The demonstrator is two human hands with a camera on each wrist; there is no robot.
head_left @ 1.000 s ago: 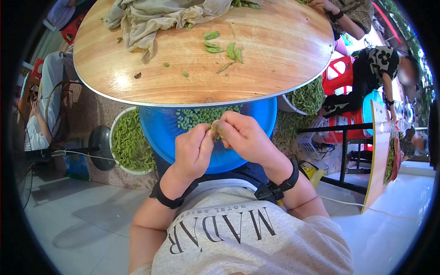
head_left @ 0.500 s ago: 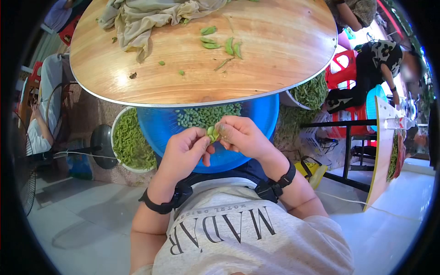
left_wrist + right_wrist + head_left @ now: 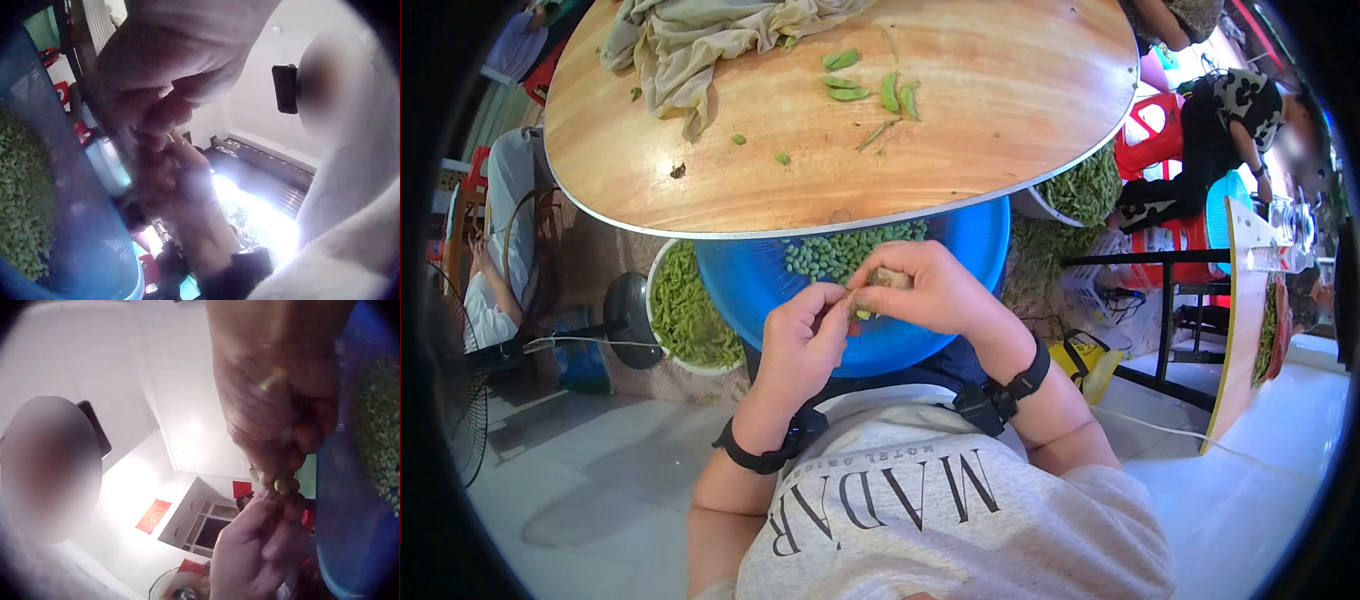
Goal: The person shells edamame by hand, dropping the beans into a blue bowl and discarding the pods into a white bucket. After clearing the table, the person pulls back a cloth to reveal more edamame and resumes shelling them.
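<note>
Over the blue basin (image 3: 735, 305), my left hand (image 3: 800, 335) and right hand (image 3: 935, 290) meet at their fingertips. Between them the thumbs and fingers pinch a green bean pod (image 3: 863, 314), mostly covered by the fingers. A rounded green bean (image 3: 287, 485) shows at the fingertips in the right wrist view. Shelled green beans (image 3: 830, 258) lie in the basin just beyond the hands. From the left wrist the pod is hidden behind dark, blurred fingers.
The wooden table's (image 3: 800, 190) edge overhangs the basin; loose pods (image 3: 845, 93) and a crumpled cloth (image 3: 690, 60) lie on it. Tubs of pods stand left (image 3: 690, 310) and right (image 3: 1080, 190). A fan (image 3: 470, 390) is at far left, another person (image 3: 1240, 120) at right.
Half a second ago the fingertips were slightly apart with a split pod showing pale beans. Now the hands have closed together and the right fingers cover most of it. The view has shifted slightly.
</note>
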